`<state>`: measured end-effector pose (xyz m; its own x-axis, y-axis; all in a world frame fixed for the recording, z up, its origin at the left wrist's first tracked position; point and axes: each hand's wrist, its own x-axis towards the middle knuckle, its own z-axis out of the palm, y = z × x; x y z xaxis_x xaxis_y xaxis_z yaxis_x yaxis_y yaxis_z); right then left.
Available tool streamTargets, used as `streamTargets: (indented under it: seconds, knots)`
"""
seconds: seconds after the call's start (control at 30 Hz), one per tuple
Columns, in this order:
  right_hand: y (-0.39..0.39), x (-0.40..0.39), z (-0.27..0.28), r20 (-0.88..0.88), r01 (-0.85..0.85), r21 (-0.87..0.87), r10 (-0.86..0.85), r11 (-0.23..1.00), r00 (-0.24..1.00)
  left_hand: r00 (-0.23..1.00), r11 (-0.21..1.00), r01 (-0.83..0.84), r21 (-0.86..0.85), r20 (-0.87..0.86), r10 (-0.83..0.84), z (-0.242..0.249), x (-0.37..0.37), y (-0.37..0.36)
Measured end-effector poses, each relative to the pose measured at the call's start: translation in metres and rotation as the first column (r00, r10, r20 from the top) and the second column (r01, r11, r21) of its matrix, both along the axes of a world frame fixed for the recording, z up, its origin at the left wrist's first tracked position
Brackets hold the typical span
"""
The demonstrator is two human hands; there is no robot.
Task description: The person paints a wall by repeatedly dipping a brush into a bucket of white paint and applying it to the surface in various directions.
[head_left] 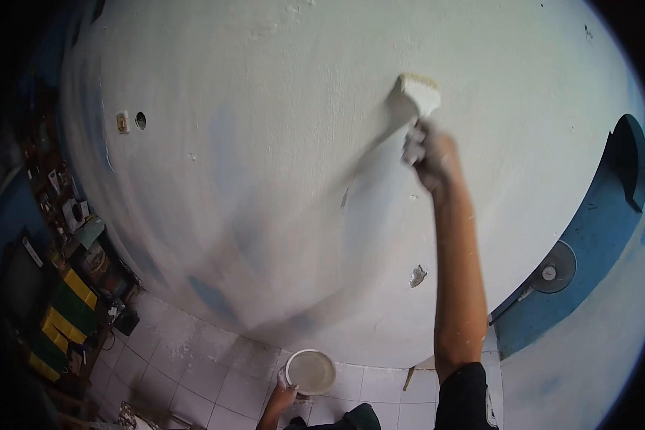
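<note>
My right hand (430, 154), spotted with white paint, is closed around the handle of a wide paintbrush (421, 97). The bristle end points up and rests on or very near the white-coated wall (301, 143). Down by my body, my left hand (284, 394) grips the side of a round white tub (310, 351) with pale grey-white liquid in it. Bluish patches show through the coating on the lower and left wall. A chipped spot (418, 276) lies left of my right forearm.
At left are a switch plate (123, 122), a round wall hole (141, 120) and cluttered shelves with a yellow-and-green striped cloth (68, 315). A fan (550, 272) stands right, by a blue wall section (588, 287). White floor tiles (236, 390) lie below.
</note>
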<state>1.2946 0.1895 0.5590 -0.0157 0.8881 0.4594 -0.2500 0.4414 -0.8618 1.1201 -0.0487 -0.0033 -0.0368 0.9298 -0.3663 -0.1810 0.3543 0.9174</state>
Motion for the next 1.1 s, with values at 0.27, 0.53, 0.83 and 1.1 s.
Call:
streamTargets:
  seconds: [0.27, 0.53, 0.83, 1.1]
  knots:
    - [0.035, -0.034, -0.359, 0.263, 0.051, -0.270, 0.022, 0.962, 0.965, 0.994, 0.994, -0.093, -0.053, 0.058, 0.096, 0.019, -0.005, -0.016]
    - [-0.020, -0.040, -0.448, 0.091, -0.024, -0.759, 0.142, 0.651, 0.986, 0.993, 0.994, -0.058, -0.089, 0.102, 0.067, 0.046, -0.001, -0.027]
    - [0.002, -0.044, -0.122, -0.228, -0.358, -0.340, 0.294, 0.869, 0.928, 0.991, 0.990, -0.008, -0.139, 0.133, 0.026, 0.051, 0.012, -0.018]
    - [0.000, -0.052, 0.003, -0.062, -0.325, 0.012, 0.325, 0.946, 0.944, 0.986, 0.990, -0.008, -0.138, 0.164, 0.031, 0.050, 0.009, -0.021]
